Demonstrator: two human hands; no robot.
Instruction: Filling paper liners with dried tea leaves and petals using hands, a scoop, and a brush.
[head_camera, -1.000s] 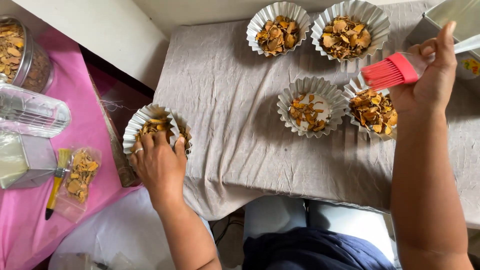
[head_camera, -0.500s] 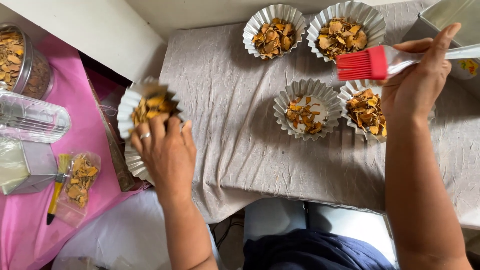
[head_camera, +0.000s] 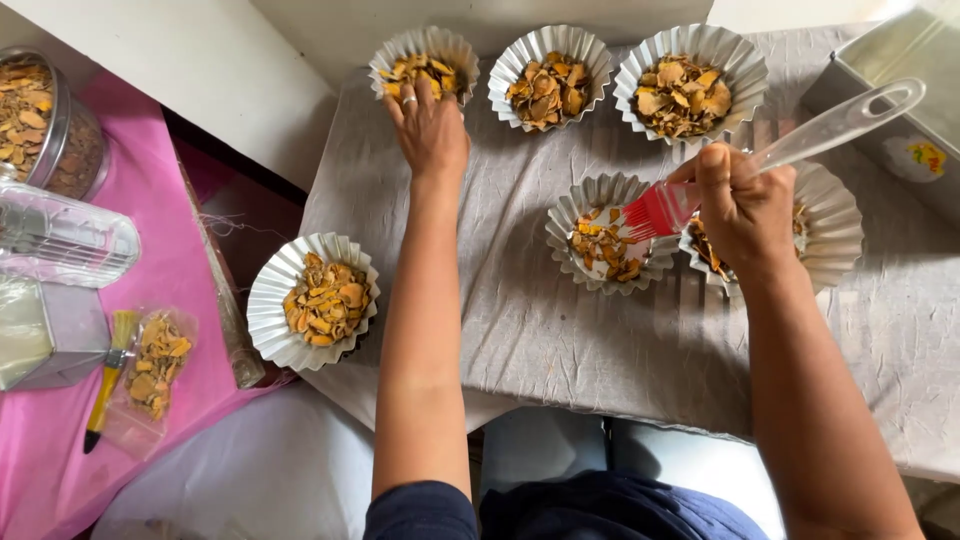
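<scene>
Several pleated foil cups of dried orange-yellow chips stand on a grey cloth (head_camera: 560, 350). My left hand (head_camera: 430, 125) reaches far forward, fingers gripping the near rim of the back-left cup (head_camera: 440, 40). Two more cups (head_camera: 548, 85) (head_camera: 690, 90) complete that back row. My right hand (head_camera: 745, 205) holds a red silicone brush (head_camera: 655, 210) by its clear handle. The bristles touch the rim of the middle cup (head_camera: 600, 240). Beneath that hand sits another cup (head_camera: 830, 225), partly hidden. One cup (head_camera: 315, 300) stands alone at the cloth's left edge.
On the pink cloth (head_camera: 170, 230) at left are a glass jar of chips (head_camera: 40, 130), a clear plastic container (head_camera: 60, 240), a metal box (head_camera: 30, 330), a yellow brush (head_camera: 105, 380) and a small bag of chips (head_camera: 150, 365). A metal tin (head_camera: 900, 70) sits at the back right.
My left hand lifted a foil cup from the cloth's left edge and carried it forward to the back row. My right hand brought the brush down toward the middle cup.
</scene>
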